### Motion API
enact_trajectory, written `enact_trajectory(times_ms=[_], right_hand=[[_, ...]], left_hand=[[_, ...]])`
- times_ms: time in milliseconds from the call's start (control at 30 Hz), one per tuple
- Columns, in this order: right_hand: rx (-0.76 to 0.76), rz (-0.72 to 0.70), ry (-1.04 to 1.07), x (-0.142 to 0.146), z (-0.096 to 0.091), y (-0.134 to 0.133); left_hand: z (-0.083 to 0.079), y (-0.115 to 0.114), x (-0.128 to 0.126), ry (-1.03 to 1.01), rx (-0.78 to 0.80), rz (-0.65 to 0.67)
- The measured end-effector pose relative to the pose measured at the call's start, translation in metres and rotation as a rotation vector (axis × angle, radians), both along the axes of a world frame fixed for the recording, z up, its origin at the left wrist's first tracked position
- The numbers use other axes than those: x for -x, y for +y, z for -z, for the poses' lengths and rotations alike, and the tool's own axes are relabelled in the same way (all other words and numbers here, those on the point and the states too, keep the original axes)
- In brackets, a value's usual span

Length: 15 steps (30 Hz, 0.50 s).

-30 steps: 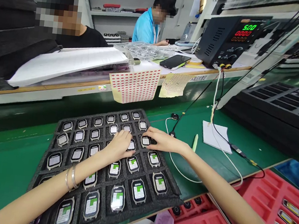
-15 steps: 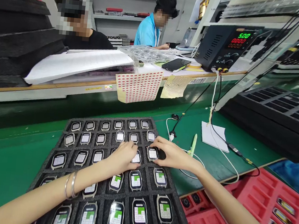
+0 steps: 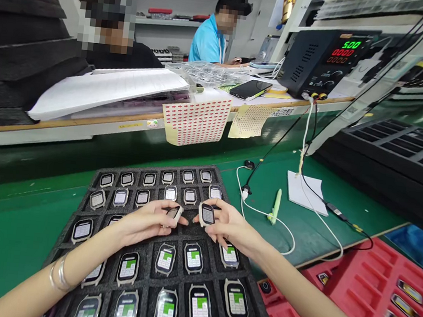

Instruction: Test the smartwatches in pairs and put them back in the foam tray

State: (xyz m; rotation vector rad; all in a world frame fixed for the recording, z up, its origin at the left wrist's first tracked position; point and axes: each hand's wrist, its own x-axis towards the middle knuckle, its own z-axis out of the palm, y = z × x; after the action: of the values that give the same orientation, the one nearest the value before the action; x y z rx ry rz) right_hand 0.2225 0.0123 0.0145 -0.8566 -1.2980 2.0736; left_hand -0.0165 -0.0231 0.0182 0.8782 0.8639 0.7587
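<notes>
My left hand [image 3: 151,219] is closed around a watch case [image 3: 174,213], tilted so its side faces my other hand. In my right hand [image 3: 229,224] is a second watch case [image 3: 207,214], gripped by its edges with its lit screen tilted toward me. Both are raised over a black foam tray [image 3: 158,165] holding rows of similar square watch cases without straps. The nearer rows, such as one watch case [image 3: 199,306], show white and green screens; the farther ones show mostly white. Dark pockets lie under my hands, partly hidden by them.
Right of the tray lie a white cable [image 3: 290,237], a green pen [image 3: 276,205] and a white paper pad [image 3: 306,191]. Red foam trays [image 3: 357,280] stand lower right. A power supply [image 3: 319,64] and a phone [image 3: 251,89] sit on the shelf. Two people sit behind it.
Both hands have lifted watch cases out of their pockets in the tray. The left hand has drawn back left, and the two cases are now tilted toward each other.
</notes>
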Motion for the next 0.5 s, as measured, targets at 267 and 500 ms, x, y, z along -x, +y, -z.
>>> enact_trajectory(times_ms=[267, 500], right_hand=[[-0.15, 0.126, 0.019, 0.011, -0.014, -0.009], [-0.353, 0.271, -0.087, 0.023, -0.018, -0.02]], left_hand=[[-0.008, -0.02, -0.007, -0.089, 0.078, -0.098], [-0.014, -0.03, -0.016, -0.168, -0.02, -0.2]])
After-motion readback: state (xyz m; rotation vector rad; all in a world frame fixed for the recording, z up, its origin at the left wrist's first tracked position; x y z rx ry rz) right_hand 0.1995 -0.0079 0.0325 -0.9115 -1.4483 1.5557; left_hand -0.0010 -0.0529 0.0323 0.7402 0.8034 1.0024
